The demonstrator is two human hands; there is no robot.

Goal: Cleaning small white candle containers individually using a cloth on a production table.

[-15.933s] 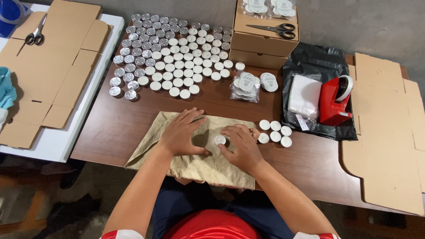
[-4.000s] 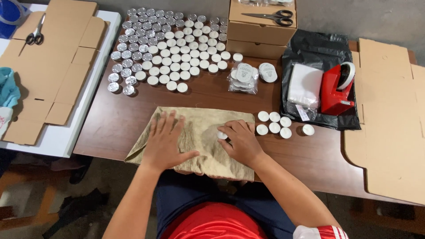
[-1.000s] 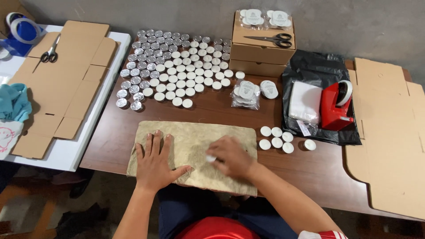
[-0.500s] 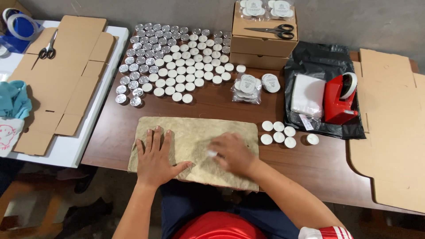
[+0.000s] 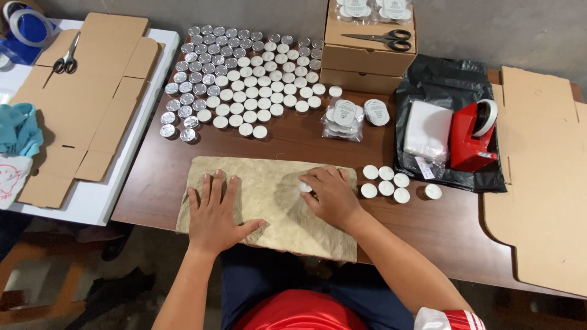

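Pressing a small white candle [image 5: 304, 186] onto brown paper [image 5: 269, 205] at the worktop's near edge.
Left hand [image 5: 215, 215] lies flat with fingers apart, pinning the sheet; right hand [image 5: 330, 190] closes on the candle — keep the paper taut.

The left hand [image 5: 215, 214] lay flat, palm down, fingers spread and pointing away from the body, thumb out to the right. The right hand [image 5: 330, 192] was curled, knuckles up, its fingertips [image 5: 307, 182] pinched together toward the left. Both forearms were bare and angled inward from the torso.
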